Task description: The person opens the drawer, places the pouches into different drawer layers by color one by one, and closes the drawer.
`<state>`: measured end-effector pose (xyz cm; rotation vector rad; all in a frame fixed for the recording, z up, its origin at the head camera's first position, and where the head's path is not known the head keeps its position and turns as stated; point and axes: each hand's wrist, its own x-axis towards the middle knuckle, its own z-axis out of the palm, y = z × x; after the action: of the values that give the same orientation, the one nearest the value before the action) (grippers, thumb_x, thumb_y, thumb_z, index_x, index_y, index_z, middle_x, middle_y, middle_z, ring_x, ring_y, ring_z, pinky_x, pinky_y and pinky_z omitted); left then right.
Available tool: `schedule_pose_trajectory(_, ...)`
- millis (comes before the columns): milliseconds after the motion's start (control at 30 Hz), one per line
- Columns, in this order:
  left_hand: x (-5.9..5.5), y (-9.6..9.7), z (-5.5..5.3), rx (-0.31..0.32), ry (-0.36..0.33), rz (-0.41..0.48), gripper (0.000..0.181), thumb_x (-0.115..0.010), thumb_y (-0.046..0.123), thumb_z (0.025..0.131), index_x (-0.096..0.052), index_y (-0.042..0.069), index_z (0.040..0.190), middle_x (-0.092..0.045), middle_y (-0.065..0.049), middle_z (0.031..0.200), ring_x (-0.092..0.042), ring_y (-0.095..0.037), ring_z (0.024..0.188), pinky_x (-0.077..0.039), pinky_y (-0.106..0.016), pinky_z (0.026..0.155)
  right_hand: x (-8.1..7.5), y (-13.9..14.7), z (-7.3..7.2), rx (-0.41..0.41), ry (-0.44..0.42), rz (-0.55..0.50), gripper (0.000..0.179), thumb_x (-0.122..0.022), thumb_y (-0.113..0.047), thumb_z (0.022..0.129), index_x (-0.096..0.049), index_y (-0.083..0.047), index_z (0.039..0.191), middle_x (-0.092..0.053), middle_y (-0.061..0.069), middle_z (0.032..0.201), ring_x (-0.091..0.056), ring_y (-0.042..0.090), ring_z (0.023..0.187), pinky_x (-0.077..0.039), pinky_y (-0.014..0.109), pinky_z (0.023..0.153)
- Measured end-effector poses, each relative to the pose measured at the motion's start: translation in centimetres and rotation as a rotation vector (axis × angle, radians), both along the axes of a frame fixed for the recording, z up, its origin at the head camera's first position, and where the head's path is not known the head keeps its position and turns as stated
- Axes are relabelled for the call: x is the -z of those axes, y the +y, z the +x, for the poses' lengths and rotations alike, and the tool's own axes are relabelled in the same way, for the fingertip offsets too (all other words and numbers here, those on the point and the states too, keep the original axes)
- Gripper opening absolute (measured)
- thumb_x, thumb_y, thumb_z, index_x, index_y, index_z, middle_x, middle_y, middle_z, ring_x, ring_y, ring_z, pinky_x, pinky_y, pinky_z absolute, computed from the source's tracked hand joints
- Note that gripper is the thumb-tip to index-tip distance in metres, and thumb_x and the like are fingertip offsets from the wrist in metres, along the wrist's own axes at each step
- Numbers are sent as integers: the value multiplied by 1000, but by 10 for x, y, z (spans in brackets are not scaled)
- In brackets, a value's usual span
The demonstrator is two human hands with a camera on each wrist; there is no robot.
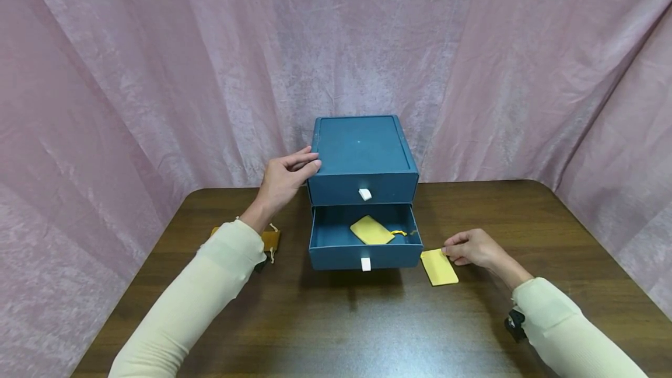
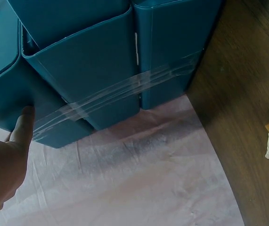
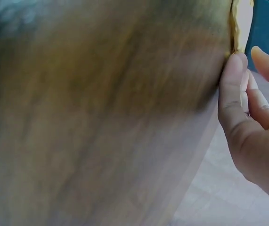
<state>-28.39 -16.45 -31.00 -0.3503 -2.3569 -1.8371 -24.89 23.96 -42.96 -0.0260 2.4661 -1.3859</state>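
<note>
Two cream-coloured knitted sleeves (image 1: 572, 325) reach in over the brown wood-grain tabletop (image 1: 294, 319), the right one with a small black device (image 1: 515, 324) at its cuff. Beyond that cuff, the right hand (image 1: 472, 248) has its thumb and fingers together, pinching the upper corner of a flat, rectangular yellow pouch (image 1: 440, 268). This pouch is just beside the lower drawer's right front corner; I cannot tell whether they touch, or whether its far end rests on the wood. With so little of it held, it could slip or swing into the drawer's side.

The blue, plastic-looking lower drawer (image 1: 336, 258) stands pulled out, a second yellow pouch (image 1: 371, 230) lying inside with its cord toward the right wall. That cord could snag between drawer and frame if the drawer moved with it draped over the rim. Leftward, an orange-tan pouch (image 1: 272, 241) is partly hidden by the left sleeve.

Farther back, the left hand (image 1: 283, 178) rests on the blue two-drawer cabinet's (image 1: 362, 147) left edge, fingers extended, gripping nothing. Uneven pressure there could skew the cabinet. Pink velvety curtains (image 1: 367, 34) hang behind.
</note>
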Motion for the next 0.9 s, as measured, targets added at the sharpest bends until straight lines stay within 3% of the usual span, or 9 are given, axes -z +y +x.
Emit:
schedule_pose_trajectory(200,-1,1,1,-5,-4,-2,40,-72,28,94,-69,8,128,-51,4,148,-54,-14,129,-48,-34,102,2,-2,-1,33,-30,79,23,-74,-2,88,-67,15,102,-66,6,76,-62,14,66,-59,30,60)
schedule_pose_trajectory(367,-2,0,1,-5,-10,-3,40,-72,29,94,-69,8,128,-51,4,148,-54,-13,129,-48,-35,101,1,-5,-2,11,-31,125,17,-74,-1,88,-70,13,97,-65,5,73,-61,12,63,-57,28,58)
schedule_pose_trajectory(900,-2,1,1,-7,-2,3,38,-72,27,95,-69,7,127,-51,2,148,-52,-13,131,-47,-32,103,-4,-3,2,-45,-13,112,16,-64,0,92,-67,14,99,-63,7,78,-60,14,67,-58,30,61)
